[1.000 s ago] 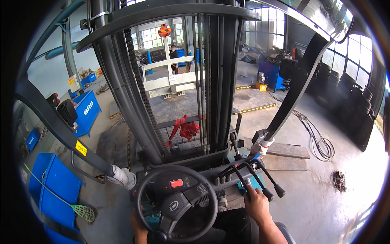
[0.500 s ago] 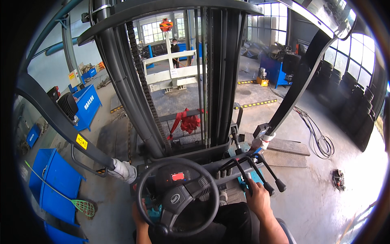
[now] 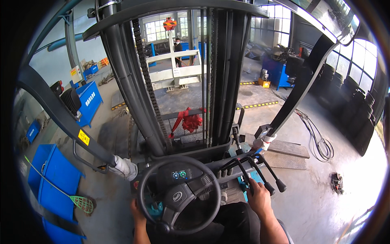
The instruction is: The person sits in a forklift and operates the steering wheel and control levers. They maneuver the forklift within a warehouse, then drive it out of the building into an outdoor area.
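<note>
My right hand (image 3: 259,198) has its fingers wrapped around the lever (image 3: 252,186), 1 of 3 along the console's (image 3: 235,172) right end; I judge it rigid, best taken by its grip. At the steering wheel's (image 3: 177,198) left rim, I can't tell whether my left hand (image 3: 137,211) grasps.

Steering wheel (image 3: 178,197) partly hides left grip (image 3: 136,210).

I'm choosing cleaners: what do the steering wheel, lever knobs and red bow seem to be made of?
Steering wheel: probably black plastic or rubber, smooth, with a soft sheen on its rim.
Lever knobs: likely smooth black plastic, judging by their rounded, moulded-looking shape.
Red bow: apparently thin fabric, bunched in folds; its exact cloth and finish can't be told.
</note>
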`<state>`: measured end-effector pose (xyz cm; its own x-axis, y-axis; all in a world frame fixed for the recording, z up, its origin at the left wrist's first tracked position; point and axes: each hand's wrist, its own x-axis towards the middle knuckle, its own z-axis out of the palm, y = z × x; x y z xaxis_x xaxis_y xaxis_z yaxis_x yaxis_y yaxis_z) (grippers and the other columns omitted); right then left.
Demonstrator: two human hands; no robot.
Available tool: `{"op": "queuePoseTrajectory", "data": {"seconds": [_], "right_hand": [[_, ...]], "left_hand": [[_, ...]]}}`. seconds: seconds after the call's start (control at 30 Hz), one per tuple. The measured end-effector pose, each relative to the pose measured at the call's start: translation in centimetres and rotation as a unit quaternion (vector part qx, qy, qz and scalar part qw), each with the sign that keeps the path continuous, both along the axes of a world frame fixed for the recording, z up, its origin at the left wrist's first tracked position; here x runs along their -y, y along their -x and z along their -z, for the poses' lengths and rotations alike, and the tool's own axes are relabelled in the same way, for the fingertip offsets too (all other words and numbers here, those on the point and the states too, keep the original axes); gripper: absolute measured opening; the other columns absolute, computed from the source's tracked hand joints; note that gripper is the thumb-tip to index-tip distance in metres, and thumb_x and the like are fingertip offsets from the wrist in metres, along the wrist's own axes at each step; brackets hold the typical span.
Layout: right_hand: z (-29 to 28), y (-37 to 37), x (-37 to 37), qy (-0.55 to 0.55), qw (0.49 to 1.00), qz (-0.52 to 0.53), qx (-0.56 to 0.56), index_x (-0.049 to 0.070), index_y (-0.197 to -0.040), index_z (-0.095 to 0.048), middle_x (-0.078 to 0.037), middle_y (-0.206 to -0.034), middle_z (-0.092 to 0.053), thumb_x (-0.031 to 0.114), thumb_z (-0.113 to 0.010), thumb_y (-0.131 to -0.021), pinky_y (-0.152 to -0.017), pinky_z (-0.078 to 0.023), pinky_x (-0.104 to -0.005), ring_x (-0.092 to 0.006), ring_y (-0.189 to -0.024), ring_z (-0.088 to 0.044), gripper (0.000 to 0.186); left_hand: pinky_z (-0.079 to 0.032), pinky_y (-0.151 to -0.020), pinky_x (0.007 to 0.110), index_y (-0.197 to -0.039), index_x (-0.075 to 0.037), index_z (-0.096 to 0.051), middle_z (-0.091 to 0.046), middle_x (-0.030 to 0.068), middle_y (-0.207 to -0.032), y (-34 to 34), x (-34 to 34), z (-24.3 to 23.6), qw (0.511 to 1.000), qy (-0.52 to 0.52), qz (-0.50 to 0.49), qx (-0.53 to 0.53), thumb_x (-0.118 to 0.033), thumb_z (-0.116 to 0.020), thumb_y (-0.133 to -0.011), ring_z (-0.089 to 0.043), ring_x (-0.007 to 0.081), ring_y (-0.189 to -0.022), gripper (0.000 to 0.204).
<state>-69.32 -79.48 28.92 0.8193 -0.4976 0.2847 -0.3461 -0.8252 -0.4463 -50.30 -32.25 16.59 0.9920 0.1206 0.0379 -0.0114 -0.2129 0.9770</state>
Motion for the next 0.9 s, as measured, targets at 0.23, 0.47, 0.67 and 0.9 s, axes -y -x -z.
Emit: {"op": "queuePoseTrajectory", "data": {"seconds": [0.23,0.47,0.67,0.9], "right_hand": [[-0.3,-0.1,-0.2,-0.024,1.0,0.004,0.019,0.008,-0.136,-0.067,-0.02,-0.097,-0.07,0.014,-0.076,-0.09,-0.077,-0.057,-0.0505,-0.0413,-0.087,-0.07,0.047],[-0.5,-0.4,-0.4,-0.017,1.0,0.009,0.025,0.008,-0.135,-0.068,-0.019,-0.098,-0.07,0.014,-0.075,-0.09,-0.079,-0.058,-0.0496,-0.041,-0.089,-0.071,0.046],[-0.7,-0.3,-0.3,-0.026,0.999,0.021,-0.004,0.009,-0.135,-0.069,-0.019,-0.1,-0.071,0.015,-0.075,-0.091,-0.08,-0.058,-0.0494,-0.0408,-0.09,-0.071,0.045],[-0.9,-0.4,-0.5,-0.031,0.999,0.02,0.002,0.01,-0.137,-0.068,-0.019,-0.099,-0.07,0.014,-0.076,-0.091,-0.08,-0.058,-0.0495,-0.0404,-0.089,-0.071,0.047]], "left_hand": [[-0.051,-0.101,0.044,-0.127,0.005,-0.066,-0.069,0.0222,-0.131,6.4,4.2,-7.7,0.945,-0.068,-0.119,0.297,-0.03,-0.053,-0.11,-0.065,0.0295,-0.119,0.042],[-0.057,-0.089,0.047,-0.104,-0.002,-0.075,-0.069,0.0169,-0.112,12.0,8.6,-16.1,0.837,-0.201,0.247,0.446,-0.024,-0.069,-0.098,-0.069,0.0362,-0.102,0.024],[-0.056,-0.082,0.045,-0.094,-0.008,-0.074,-0.066,0.0097,-0.101,12.3,10.4,-15.5,0.839,-0.187,0.259,0.441,-0.011,-0.077,-0.09,-0.067,0.0323,-0.091,0.006],[-0.052,-0.085,0.045,-0.094,-0.013,-0.07,-0.064,0.006,-0.101,13.2,12.8,-16.3,0.799,-0.252,0.336,0.43,-0.019,-0.085,-0.086,-0.063,0.0289,-0.094,0.018]]}}
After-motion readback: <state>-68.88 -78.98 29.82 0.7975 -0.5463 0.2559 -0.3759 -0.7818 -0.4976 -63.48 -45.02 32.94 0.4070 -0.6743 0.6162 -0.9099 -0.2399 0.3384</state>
